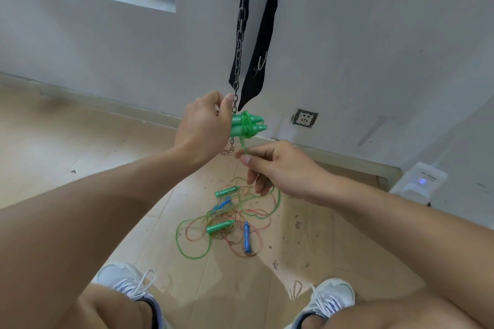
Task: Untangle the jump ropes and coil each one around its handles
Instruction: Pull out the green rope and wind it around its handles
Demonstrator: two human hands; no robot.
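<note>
the left hand point(203, 125) clasps a pair of green handles point(247, 125) held together in the air. just right, the right hand point(278, 168) pinches the thin green cord point(243, 145) below them. it looks light, limp, slippery: best gripped close to the handles. other ropes point(230, 222) lie tangled on the floor point(80, 141).

Evenly and softly lit, bright, without glare. Faint shadows under the forearms on the pale wooden floor point(80, 128). Slight motion blur throughout; strong wide-angle bending at edges.
</note>
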